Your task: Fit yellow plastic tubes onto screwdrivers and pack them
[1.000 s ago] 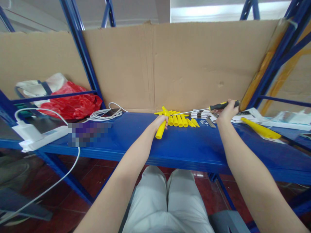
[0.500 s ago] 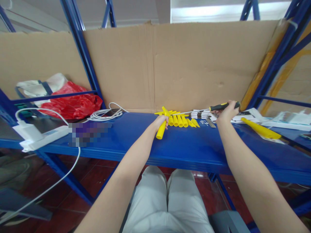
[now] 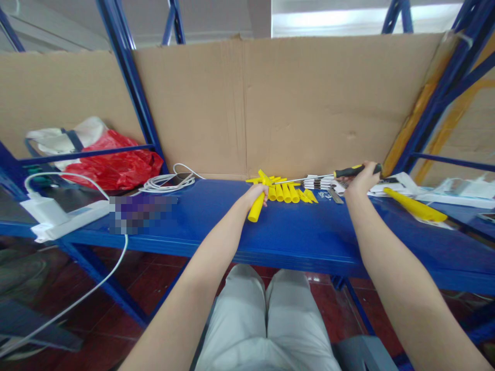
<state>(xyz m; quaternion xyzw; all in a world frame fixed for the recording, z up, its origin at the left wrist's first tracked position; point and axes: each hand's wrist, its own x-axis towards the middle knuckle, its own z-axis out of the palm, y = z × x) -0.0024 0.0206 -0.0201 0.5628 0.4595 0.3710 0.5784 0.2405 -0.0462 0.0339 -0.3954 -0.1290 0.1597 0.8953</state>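
Note:
My left hand (image 3: 256,193) is closed round a yellow plastic tube (image 3: 257,207) that points toward me on the blue shelf (image 3: 301,237). Just beyond it lies a row of several more yellow tubes (image 3: 285,190). My right hand (image 3: 361,179) grips the black-and-yellow handle of a screwdriver (image 3: 350,170); its metal shaft reaches left over the yellow tubes. A stack of small white and dark parts (image 3: 317,182) sits under the shaft.
A cardboard sheet (image 3: 294,103) backs the shelf. A long yellow cone (image 3: 415,205) and white papers (image 3: 456,191) lie right. Coiled white cable (image 3: 166,180), a red bag (image 3: 112,165) and a white power strip (image 3: 64,216) lie left. Blue uprights (image 3: 129,82) frame the bay.
Almost nothing moved; my right hand with the screwdriver dipped very slightly. My left hand keeps its hold on the yellow tube.

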